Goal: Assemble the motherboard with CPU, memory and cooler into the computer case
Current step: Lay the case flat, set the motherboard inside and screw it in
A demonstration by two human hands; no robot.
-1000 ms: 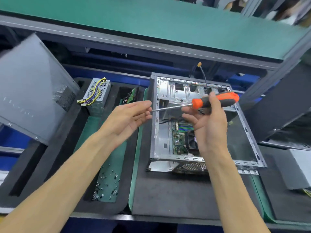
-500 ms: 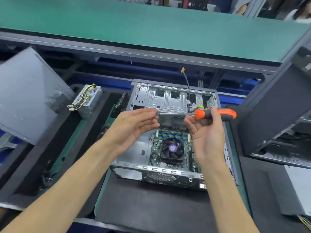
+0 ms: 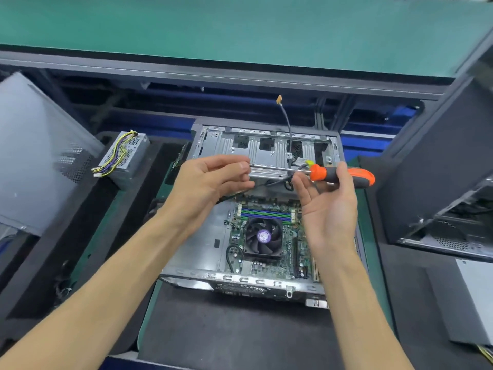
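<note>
From the head camera, both bare arms reach up from the bottom of the frame and meet in the middle, above the open computer case (image 3: pixel 210 252).

The right hand (image 3: pixel 329 209) is palm up, tilted toward the middle. Its thumb pins the orange and black handle of a screwdriver (image 3: pixel 342 175) against the fingers. The other fingers are only loosely bent. The screwdriver lies flat and points to the left of the frame.

The left hand (image 3: pixel 210 182) comes in from the lower left with its fingers lightly curled. Its fingertips touch the far end of the metal shaft. I cannot tell whether they pinch the tip or just rest on it.

The case lies flat on a dark mat on the tabletop (image 3: pixel 240 329), in the middle of the frame. The motherboard (image 3: pixel 290 252) sits inside it, in the lower right part. The cooler (image 3: pixel 263 237), with its round fan, sits on the board. The memory slots (image 3: pixel 266 214) run across just above the cooler.

A power supply (image 3: pixel 125 156) with yellow wires stands at the upper left. A grey side panel (image 3: pixel 32 156) leans at the left edge.
</note>
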